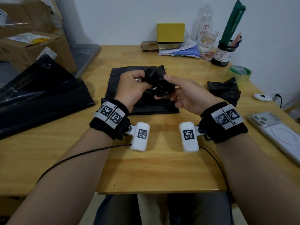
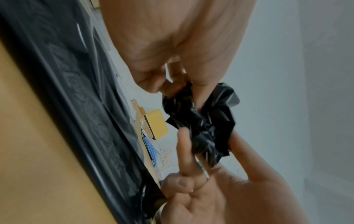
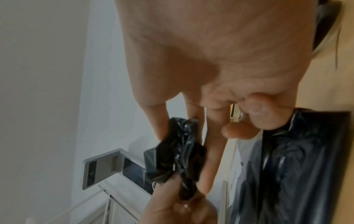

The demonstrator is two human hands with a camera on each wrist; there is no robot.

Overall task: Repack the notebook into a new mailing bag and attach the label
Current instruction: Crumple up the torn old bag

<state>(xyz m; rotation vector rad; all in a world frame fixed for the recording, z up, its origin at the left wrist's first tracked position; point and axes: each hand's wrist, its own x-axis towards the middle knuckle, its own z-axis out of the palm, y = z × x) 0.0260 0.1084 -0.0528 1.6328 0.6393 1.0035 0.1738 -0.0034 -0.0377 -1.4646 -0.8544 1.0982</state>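
left hand [image 1: 132,86] and right hand [image 1: 186,95] both gripping, balling up a black scrap [image 1: 159,83] | flat bag [image 1: 139,101] lying under them | label not visible, attaching seemingly pending

glossy crumpled plastic wad [image 1: 156,83]; smooth wooden table [image 1: 162,168]

Between your hands is a glossy black crumpled plastic wad [image 1: 155,83], above a flat black mailing bag [image 1: 118,82] on the honey-yellow wood tabletop [image 1: 154,168]. At 12 o'clock stands a yellow box [image 1: 170,32]; at 2 o'clock, a green tape roll [image 1: 238,75]. Your black wristbands [image 1: 107,125] carry white tags with black square-patterned codes.
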